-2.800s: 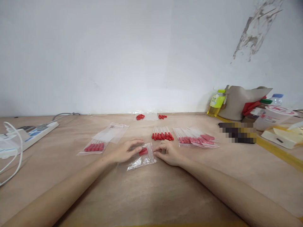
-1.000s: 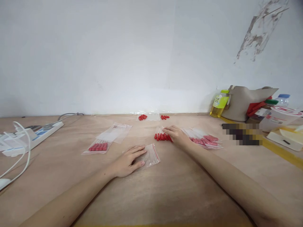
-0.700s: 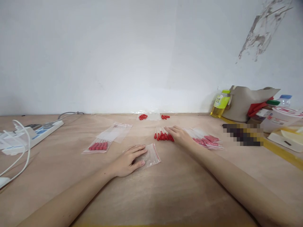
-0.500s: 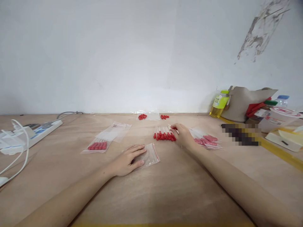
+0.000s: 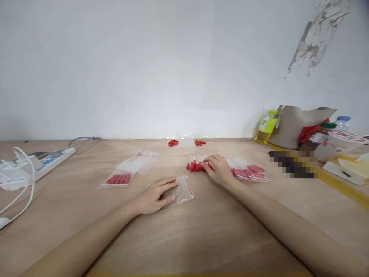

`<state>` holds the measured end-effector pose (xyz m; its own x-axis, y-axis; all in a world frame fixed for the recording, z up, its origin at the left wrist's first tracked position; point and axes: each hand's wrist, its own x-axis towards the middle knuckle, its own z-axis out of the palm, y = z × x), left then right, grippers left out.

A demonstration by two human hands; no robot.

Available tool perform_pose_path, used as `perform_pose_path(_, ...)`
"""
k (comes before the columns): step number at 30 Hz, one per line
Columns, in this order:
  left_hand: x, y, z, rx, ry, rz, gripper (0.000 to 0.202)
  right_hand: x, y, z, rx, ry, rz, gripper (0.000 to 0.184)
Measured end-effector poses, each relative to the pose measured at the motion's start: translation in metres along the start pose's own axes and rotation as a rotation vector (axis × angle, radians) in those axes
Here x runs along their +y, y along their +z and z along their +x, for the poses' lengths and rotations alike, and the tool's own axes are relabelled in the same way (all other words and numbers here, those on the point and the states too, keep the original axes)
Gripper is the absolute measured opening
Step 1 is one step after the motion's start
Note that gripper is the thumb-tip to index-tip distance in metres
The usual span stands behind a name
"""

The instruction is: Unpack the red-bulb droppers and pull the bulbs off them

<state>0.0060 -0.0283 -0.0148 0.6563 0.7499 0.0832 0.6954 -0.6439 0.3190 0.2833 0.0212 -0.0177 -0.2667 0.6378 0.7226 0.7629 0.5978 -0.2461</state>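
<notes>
My left hand [image 5: 154, 196] lies with fingers extended on a clear zip bag [image 5: 185, 190], whose red-lined mouth points right. Beyond it, a row of white sticks with red rounded tips [image 5: 196, 166] lies on the table, tips toward me. My right hand [image 5: 220, 169] is at the row's right end, thumb and fingers curled in around a red-tipped stick [image 5: 211, 166]. The palm hides part of the row. Just right of that hand, several bags of red-tipped sticks [image 5: 249, 172] overlap.
At left lie a filled bag of red-tipped sticks [image 5: 118, 178], more clear bags [image 5: 141, 159] and a white power strip [image 5: 57, 159] with cables. Loose red pieces [image 5: 173, 142] sit by the wall. A yellow-green bottle [image 5: 266, 127], a grey container [image 5: 291, 127] and a plastic tub [image 5: 334, 144] stand right.
My right hand has moved slightly left and toward me, from the white stick ends down over the red tips at the row's right end. My left hand stays on the bag.
</notes>
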Motion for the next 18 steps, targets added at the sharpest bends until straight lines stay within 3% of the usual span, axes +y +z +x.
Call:
perform_pose_path(2, -0.001, 0.0, 0.0, -0.004, -0.002, -0.023, 0.053, -0.013, -0.006, -0.006, -0.078, -0.08, 0.099, 0.021)
perform_pose_path(5, -0.001, 0.0, 0.0, 0.005, -0.013, -0.072, 0.055, -0.035, -0.013, -0.019, -0.318, -0.287, 0.201, 0.032)
perform_pose_path(7, 0.0, 0.001, 0.001, 0.008, -0.021, -0.133, 0.054, -0.046, -0.014, -0.028, -0.439, -0.343, 0.207, 0.037)
perform_pose_path(12, -0.004, 0.002, 0.009, 0.137, -0.075, -0.326, 0.038, -0.047, -0.011, -0.037, -0.542, -0.254, 0.211, 0.036)
perform_pose_path(15, -0.012, 0.001, 0.012, 0.206, -0.26, -0.352, 0.04, -0.044, -0.011, -0.036, -0.563, -0.223, 0.232, 0.038)
perform_pose_path(18, -0.016, -0.003, 0.011, 0.152, -0.415, -0.428, 0.048, -0.043, -0.011, -0.035, -0.562, -0.226, 0.251, 0.04)
